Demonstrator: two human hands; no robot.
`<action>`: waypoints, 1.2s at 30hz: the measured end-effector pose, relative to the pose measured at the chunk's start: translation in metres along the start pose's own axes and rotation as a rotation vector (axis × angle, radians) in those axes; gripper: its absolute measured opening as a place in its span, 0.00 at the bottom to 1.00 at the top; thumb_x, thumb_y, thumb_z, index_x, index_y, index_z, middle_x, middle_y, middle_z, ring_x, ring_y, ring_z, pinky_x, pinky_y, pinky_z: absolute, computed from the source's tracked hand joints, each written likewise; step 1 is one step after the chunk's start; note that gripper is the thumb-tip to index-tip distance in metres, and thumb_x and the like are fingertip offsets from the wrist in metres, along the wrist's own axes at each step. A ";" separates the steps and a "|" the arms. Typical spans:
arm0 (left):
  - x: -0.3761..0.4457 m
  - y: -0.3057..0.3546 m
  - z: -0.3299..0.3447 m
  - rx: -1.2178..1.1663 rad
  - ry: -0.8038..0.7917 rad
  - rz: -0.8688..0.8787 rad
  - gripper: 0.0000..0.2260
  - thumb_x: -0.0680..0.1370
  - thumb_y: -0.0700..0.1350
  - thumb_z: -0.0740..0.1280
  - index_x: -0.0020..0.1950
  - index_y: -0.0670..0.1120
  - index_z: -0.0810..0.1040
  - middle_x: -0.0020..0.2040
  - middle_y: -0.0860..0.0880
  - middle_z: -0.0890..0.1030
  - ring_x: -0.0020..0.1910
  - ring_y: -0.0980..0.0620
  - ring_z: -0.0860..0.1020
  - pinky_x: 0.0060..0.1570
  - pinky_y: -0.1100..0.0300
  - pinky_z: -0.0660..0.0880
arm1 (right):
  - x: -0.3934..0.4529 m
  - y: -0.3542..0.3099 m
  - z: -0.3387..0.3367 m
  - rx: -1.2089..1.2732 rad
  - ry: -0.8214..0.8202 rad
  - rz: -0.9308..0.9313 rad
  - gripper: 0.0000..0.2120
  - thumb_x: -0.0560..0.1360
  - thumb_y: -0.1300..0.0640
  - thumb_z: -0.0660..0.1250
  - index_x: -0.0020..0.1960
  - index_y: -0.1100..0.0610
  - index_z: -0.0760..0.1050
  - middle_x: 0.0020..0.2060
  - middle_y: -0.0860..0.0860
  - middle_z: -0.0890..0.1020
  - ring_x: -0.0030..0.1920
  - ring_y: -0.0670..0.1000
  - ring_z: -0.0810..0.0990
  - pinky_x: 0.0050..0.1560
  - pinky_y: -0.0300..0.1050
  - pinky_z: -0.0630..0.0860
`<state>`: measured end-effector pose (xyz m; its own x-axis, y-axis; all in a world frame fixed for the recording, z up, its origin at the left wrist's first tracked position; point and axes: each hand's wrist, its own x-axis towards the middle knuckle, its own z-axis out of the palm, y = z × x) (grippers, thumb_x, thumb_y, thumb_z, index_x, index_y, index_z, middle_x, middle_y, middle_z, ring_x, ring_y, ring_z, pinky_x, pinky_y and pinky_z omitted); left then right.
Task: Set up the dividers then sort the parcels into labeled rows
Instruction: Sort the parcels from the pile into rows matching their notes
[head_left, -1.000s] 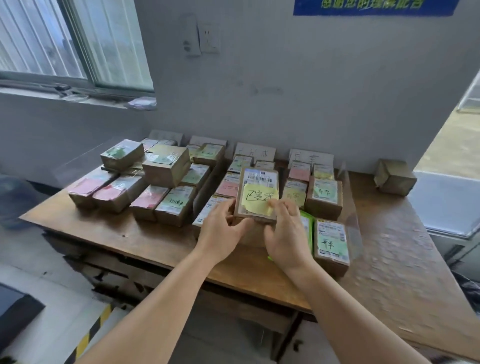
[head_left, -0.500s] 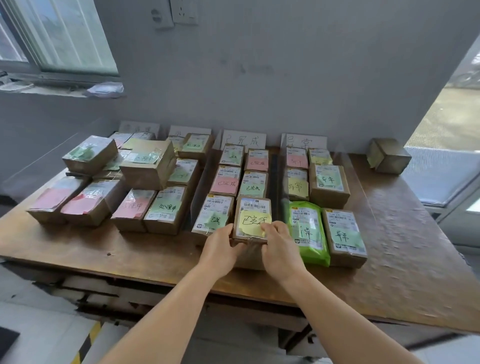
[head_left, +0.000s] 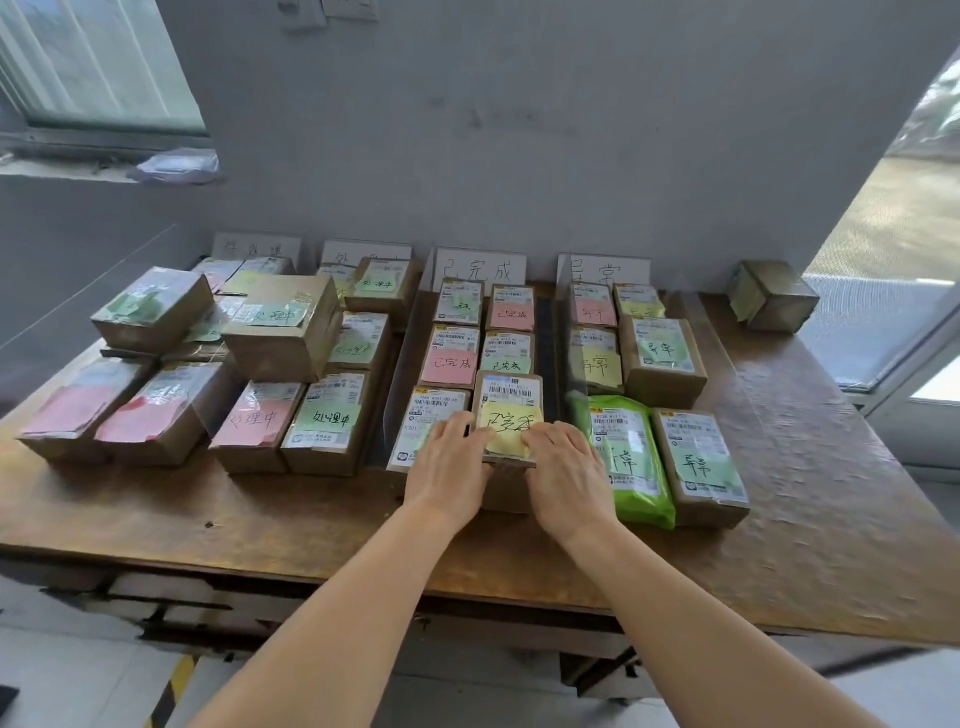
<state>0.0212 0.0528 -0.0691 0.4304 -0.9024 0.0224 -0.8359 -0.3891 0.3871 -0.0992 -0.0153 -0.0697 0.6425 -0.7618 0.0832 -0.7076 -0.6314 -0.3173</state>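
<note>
Both hands rest on a brown box with a yellow note, which stands at the near end of the third row from the left, on the wooden table. The left hand lies on the box's near left corner, fingers fairly straight and laid over its top edge; the right hand lies on the near right corner, fingertips touching the yellow note. Whether the thumbs press the box's sides cannot be told, as they are hidden. This row sits under a white sign propped against the far wall, and holds five more small boxes in two columns, with pink, green and yellow notes. A clear divider stands to the left of the row, and another clear divider to its right. In the right row, a green bag lies just beside the right hand, with a box bearing a green note to its right, and further boxes beyond them under a second sign. The two left rows hold larger boxes, some stacked, with pink and green notes. A lone box sits at the far right of the table, well apart from the rows.
</note>
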 end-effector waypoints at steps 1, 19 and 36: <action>0.001 0.000 0.000 0.005 0.002 0.005 0.21 0.79 0.44 0.65 0.72 0.49 0.68 0.72 0.49 0.64 0.71 0.49 0.61 0.67 0.53 0.65 | 0.001 -0.001 0.000 -0.007 -0.006 0.001 0.21 0.79 0.58 0.60 0.72 0.52 0.65 0.70 0.47 0.67 0.73 0.49 0.59 0.70 0.44 0.57; 0.014 0.067 -0.028 0.106 0.068 0.200 0.28 0.78 0.52 0.64 0.76 0.49 0.59 0.74 0.51 0.65 0.73 0.51 0.60 0.72 0.53 0.57 | -0.019 0.035 -0.068 -0.024 0.033 0.064 0.34 0.76 0.49 0.67 0.76 0.51 0.54 0.75 0.47 0.58 0.76 0.51 0.53 0.74 0.48 0.51; 0.061 0.284 0.039 0.169 0.011 0.230 0.28 0.80 0.54 0.60 0.77 0.49 0.56 0.75 0.50 0.62 0.74 0.50 0.59 0.72 0.52 0.55 | -0.026 0.255 -0.165 -0.066 0.014 0.027 0.32 0.77 0.46 0.64 0.76 0.51 0.53 0.76 0.47 0.57 0.76 0.51 0.52 0.75 0.49 0.51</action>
<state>-0.2027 -0.1202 0.0062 0.2261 -0.9687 0.1023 -0.9565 -0.2010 0.2114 -0.3445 -0.1806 0.0031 0.6190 -0.7804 0.0886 -0.7428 -0.6183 -0.2569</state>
